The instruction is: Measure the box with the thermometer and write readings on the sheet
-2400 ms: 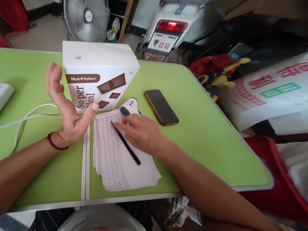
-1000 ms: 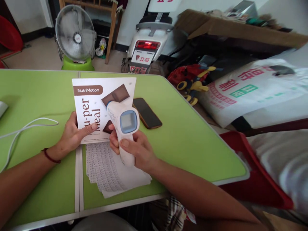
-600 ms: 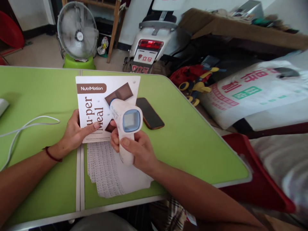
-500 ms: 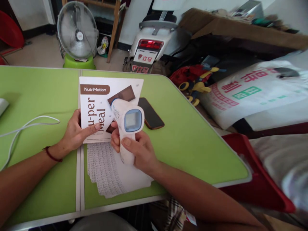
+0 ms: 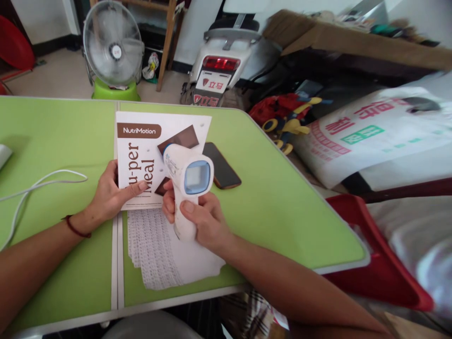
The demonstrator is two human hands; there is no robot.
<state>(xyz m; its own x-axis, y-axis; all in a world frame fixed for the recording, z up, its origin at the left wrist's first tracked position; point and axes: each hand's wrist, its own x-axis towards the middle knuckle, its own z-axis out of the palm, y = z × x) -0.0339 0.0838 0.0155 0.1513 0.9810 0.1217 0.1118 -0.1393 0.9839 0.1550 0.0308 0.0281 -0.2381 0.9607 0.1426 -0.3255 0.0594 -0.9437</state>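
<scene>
My left hand (image 5: 111,190) is closed on the left edge of a white NutriMotion box (image 5: 137,157), thumb across its front and the other fingers behind. Brown bars are printed on the box, and its lettering runs partly sideways. In front of the box's right side, my right hand (image 5: 201,216) grips the handle of a white infrared thermometer (image 5: 185,176). Its blue-framed screen faces me, pale with no readable digits, and its nose points at the box front. Below both hands lies a fanned stack of printed paper sheets (image 5: 158,256), partly covered by the box and my right hand.
A dark phone (image 5: 224,167) lies on the green table (image 5: 282,212) to the right of the box. A white cable (image 5: 52,181) loops at the left. Past the table stand a fan (image 5: 113,47) and a scooter (image 5: 219,61); a red chair (image 5: 381,268) is at the right.
The thermometer has turned slightly in my right hand, its screen shifting a little to the right and its handle's lower end to the left. My left hand and the box stay in place.
</scene>
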